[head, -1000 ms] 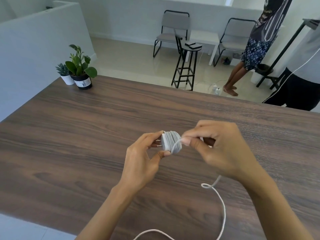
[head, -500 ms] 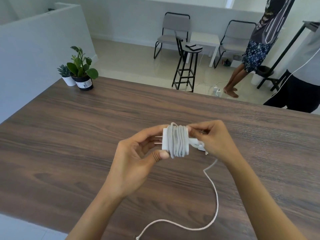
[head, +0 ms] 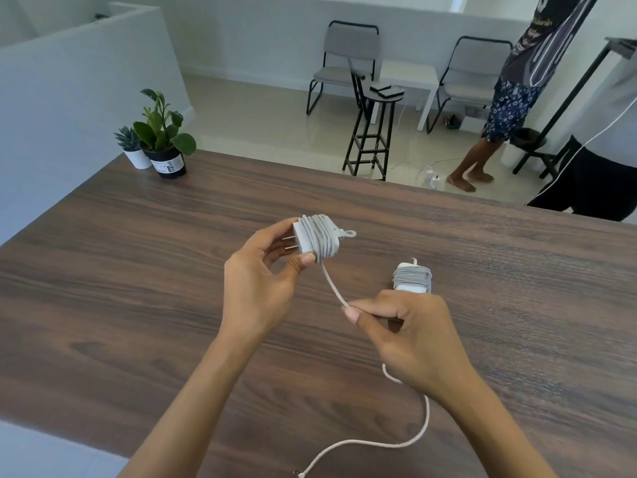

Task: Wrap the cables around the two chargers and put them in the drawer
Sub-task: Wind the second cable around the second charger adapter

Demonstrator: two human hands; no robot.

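Charger [head: 412, 278] right of centre lies wrapped; left hand [head: 256, 288] grips second charger [head: 315, 239], right hand [head: 406, 334] pinches loose cable [head: 332, 286]; drawer unseen.

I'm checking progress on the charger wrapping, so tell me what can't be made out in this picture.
All in the head view:
- Second wrapped charger: its near end is hidden behind the right hand.
- Cable tail: cut off at the bottom edge.
- Drawer: nowhere in view.
- Label on the black plant pot: too small to read.
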